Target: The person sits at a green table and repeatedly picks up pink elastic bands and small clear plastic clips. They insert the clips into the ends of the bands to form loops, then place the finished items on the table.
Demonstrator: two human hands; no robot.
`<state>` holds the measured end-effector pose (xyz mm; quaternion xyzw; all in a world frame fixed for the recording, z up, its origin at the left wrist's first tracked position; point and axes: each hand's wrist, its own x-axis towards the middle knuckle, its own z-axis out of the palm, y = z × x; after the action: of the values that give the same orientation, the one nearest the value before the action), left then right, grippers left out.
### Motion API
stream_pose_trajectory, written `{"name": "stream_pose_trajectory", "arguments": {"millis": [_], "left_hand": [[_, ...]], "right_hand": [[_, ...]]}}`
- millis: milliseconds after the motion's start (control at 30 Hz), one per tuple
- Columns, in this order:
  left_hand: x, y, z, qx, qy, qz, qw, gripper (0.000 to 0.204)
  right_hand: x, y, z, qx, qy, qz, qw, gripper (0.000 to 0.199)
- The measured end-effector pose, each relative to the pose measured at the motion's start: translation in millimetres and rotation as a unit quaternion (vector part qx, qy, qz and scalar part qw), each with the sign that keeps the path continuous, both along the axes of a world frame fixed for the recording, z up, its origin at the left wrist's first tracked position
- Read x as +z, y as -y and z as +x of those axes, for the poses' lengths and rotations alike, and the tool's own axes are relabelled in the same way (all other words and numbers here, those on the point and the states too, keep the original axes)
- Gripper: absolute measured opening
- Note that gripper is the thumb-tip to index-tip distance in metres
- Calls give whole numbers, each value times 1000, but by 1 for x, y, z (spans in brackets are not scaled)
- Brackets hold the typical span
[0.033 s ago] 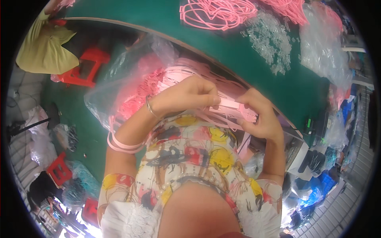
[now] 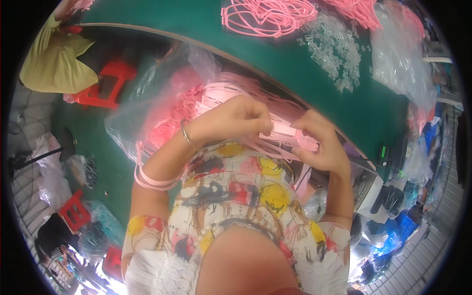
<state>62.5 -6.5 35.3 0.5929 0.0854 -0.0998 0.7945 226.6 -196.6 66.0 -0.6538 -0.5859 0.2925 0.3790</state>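
While both hands work close to the chest, status as follows:

strip: pale pink flat strip (image 2: 287, 133) held between the two hands, just near of the table edge and above the lap. Long axis runs left-right, tilted slightly so the right end sits nearer. More pink strips trail under it toward the lap.

left hand: left hand (image 2: 236, 118) fingers curled, thumb and fingertips pinched on the strip's left end. Thin metal bangle (image 2: 186, 135) at the wrist; loops of pink bands (image 2: 150, 181) hang round the forearm.

right hand: right hand (image 2: 319, 142) closed round the strip's right end, thumb on top.

hands relative: close together, not touching, bridged by the strip.

bag: clear plastic bag (image 2: 147, 105) full of pink strips, left of the left hand, resting by the lap.

table: green table (image 2: 295, 73) on the far side; a heap of pink loops (image 2: 268, 17) far centre, a scatter of small clear plastic parts (image 2: 334, 44) to its right, crumpled clear bags (image 2: 398, 54) far right.

background: another person in a yellow-green top (image 2: 54, 59) far left, red stool (image 2: 105, 83) beside.

delta vs earlier frame: none visible. Same grip, same strip angle, bag and table items in the same places.
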Motion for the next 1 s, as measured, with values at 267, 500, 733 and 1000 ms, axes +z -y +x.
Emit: {"name": "stream_pose_trajectory", "arguments": {"millis": [267, 500, 733, 1000], "left_hand": [[16, 7, 10, -33, -14, 94, 995, 19], [17, 8, 24, -29, 28, 54, 998, 33], [19, 13, 36, -39, 61, 77, 994, 39], [21, 16, 37, -32, 19, 67, 997, 37]], "right_hand": [[-6, 16, -9, -108, -203, -69, 971, 4], [1, 26, -14, -163, -291, -28, 942, 7], [-5, 36, -15, -192, -346, -23, 918, 8], [-10, 44, -19, -186, -345, -42, 919, 10]]}}
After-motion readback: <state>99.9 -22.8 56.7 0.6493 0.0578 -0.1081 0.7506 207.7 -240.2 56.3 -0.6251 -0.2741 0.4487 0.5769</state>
